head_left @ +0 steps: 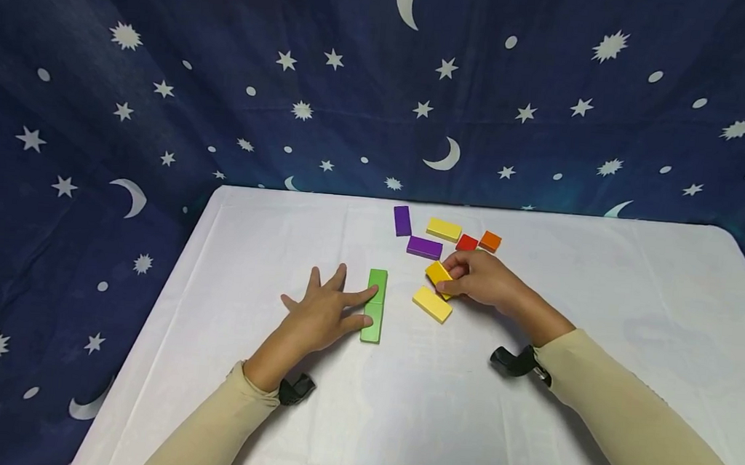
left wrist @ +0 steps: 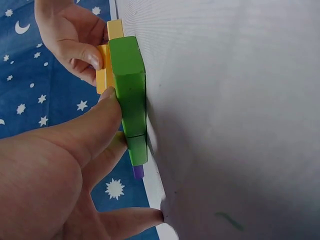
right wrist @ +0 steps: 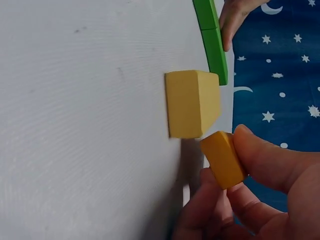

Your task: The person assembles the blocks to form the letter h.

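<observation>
Two green blocks (head_left: 377,278) lie end to end in one line on the white table, slightly left of its middle. My left hand (head_left: 316,319) is spread beside them, index fingertip on the far block and thumb on the near one. To the right, my right hand (head_left: 483,279) pinches a deep yellow block (right wrist: 224,160) between thumb and fingers. That block is tilted in the right wrist view. Just in front of it a paler yellow block (head_left: 432,304) lies flat on the cloth.
Behind the right hand lie two purple blocks (head_left: 424,248), another yellow block (head_left: 443,229), a red block (head_left: 466,243) partly hidden by the hand, and an orange block (head_left: 490,242). A dark blue star-patterned curtain (head_left: 354,136) hangs beyond the table's (head_left: 436,427) far edge.
</observation>
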A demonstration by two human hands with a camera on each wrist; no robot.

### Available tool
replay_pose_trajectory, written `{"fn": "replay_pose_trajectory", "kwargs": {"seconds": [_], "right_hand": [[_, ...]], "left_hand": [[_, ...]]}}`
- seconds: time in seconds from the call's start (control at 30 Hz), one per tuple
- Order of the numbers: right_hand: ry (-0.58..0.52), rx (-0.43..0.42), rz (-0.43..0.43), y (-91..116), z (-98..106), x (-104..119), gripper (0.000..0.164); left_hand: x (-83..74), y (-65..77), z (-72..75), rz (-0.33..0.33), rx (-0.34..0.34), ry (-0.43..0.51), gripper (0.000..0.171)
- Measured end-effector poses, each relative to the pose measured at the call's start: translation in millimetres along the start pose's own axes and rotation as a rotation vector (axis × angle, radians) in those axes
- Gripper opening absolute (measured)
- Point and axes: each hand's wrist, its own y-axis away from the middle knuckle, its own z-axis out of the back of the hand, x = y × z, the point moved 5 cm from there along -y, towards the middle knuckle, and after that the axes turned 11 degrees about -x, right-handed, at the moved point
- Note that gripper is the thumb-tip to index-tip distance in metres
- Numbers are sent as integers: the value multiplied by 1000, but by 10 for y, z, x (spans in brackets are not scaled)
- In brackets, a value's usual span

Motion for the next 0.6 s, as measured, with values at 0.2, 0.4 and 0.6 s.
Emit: {"fn": "replay_pose_trajectory", "kwargs": {"seconds": [0.2, 0.4, 0.6], "right_hand": [[-168, -1, -3, -41, -43, 44, 42], [-319, -2, 3, -84, -106, 130, 55], [-427, -46, -9, -112, -142, 232, 50]], "left_hand": [[-2, -6, -4, 9, 6, -5, 58], [-3, -15, -4, 8, 8, -10, 58], [-8, -20, -6, 10, 22, -16, 59]]}}
